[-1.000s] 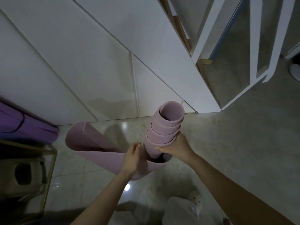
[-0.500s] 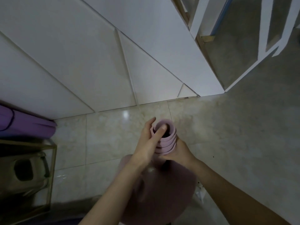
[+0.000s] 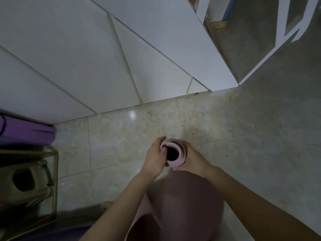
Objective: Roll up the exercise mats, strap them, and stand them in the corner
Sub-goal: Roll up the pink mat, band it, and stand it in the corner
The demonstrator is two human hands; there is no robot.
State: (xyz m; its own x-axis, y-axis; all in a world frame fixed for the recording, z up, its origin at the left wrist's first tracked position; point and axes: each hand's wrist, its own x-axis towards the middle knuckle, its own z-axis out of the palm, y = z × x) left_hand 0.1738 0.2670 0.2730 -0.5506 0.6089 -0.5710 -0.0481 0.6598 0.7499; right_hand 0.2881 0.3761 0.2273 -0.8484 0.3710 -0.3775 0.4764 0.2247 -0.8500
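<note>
We are seeing a pale pink rolled foam mat (image 3: pixel 177 163), a deep purple rolled mat (image 3: pixel 26 133), glossy beige floor tiles (image 3: pixel 121 141) showing cloudy marbling, and plain white wall panels (image 3: pixel 69 58).

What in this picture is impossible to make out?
Head view only:
- Pink mat: its lower length is hidden by the left hand, the right hand and its own blurred loose layer, so no strap can be checked.
- Purple mat: cut off by the left edge.
- Contents of the gold-framed stand: too dim to tell.
</note>
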